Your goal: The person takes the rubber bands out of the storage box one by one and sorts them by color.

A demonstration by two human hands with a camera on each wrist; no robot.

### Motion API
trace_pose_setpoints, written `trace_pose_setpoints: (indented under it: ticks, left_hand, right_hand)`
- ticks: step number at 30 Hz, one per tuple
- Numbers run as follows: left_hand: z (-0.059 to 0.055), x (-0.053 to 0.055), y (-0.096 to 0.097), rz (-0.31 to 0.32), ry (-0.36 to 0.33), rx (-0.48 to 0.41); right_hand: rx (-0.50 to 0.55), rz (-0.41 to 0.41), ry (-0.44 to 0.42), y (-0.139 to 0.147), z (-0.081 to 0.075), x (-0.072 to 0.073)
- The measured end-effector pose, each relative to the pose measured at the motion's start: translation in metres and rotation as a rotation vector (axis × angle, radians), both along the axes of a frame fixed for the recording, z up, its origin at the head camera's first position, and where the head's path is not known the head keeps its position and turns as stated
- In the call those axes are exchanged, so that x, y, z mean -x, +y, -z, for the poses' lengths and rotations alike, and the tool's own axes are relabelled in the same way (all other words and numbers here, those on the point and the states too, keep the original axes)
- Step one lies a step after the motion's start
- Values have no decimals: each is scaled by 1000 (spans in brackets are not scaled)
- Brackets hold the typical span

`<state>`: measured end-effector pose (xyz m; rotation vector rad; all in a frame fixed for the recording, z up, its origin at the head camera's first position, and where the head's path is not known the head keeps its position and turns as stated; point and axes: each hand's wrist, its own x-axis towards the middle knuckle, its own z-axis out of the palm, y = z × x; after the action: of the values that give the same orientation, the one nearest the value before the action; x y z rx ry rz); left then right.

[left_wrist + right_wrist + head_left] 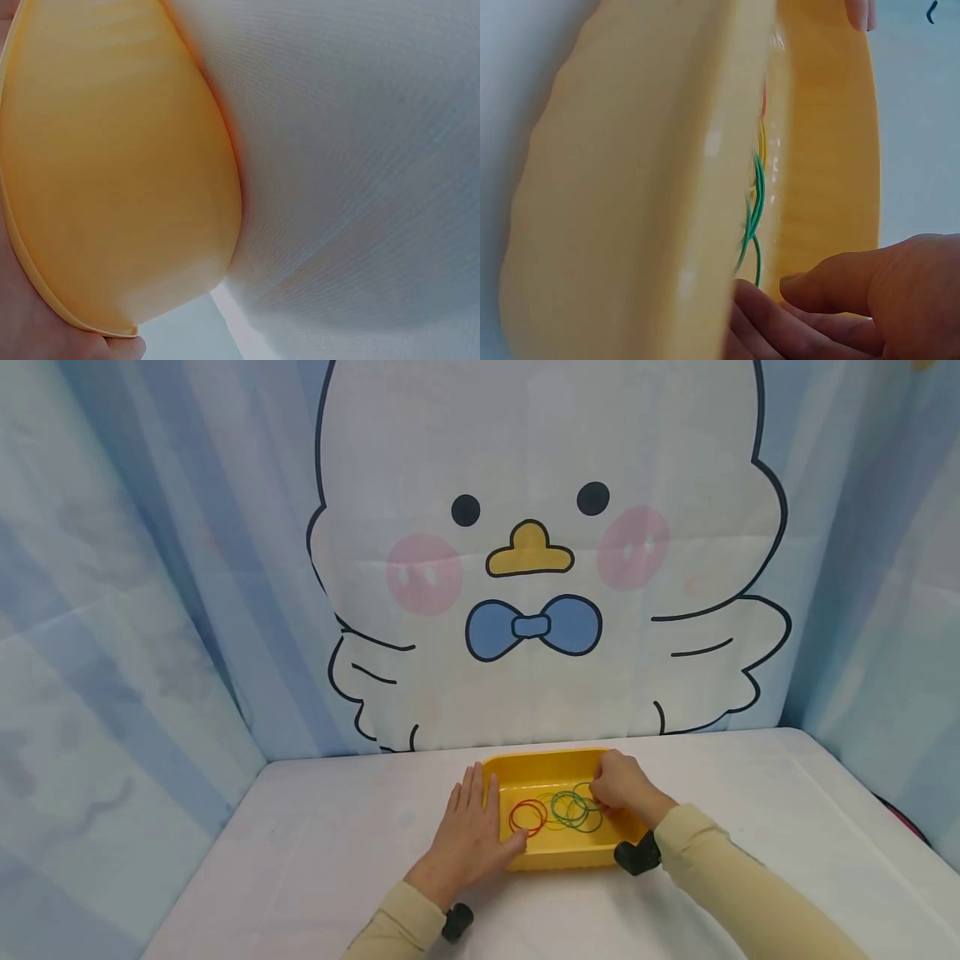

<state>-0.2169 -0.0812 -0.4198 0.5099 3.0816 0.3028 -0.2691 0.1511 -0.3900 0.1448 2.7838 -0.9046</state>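
Observation:
A yellow plastic tray (562, 858) stands on the white table with loose coils of thin rubber bands inside. The red rubber bands (528, 817) lie toward the left, and the green rubber bands (573, 810) toward the right, with yellow ones between. My left hand (468, 831) rests along the tray's left end, fingers straight, thumb over the front left corner. Inside the right end is my right hand (628, 787), its fingers bent down beside the green bands. In the right wrist view a gap shows between the thumb (817, 281) and the fingers; a green band runs to the fingertips.
The white cloth-covered table (300, 852) extends around the tray. Behind it hangs a curtain (532, 693) printed with a cartoon bird. Blue-and-white curtains (97, 652) flank both sides. A dark wrist device (637, 855) sits below the right wrist.

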Motion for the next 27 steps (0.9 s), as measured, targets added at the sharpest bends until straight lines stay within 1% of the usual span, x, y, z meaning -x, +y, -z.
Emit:
trace_pose_setpoints:
  ticks: [7,14,16,20,27]
  left_hand:
    - [-1,0,1,5,3,-9]
    - [0,0,1,-1,-7,-11]
    - [0,0,1,2,-6,-15]
    - [0,0,1,6,-4,-17]
    - [0,1,1,1,-16,-12]
  right_hand:
    - [-22,8,4,-1,0,1]
    - [-71,-40,86,-4,7,1]
    - [-85,-46,95,-4,10,1]
    - [-103,-55,93,-4,13,0]
    - [-88,-44,62,-4,14,0]
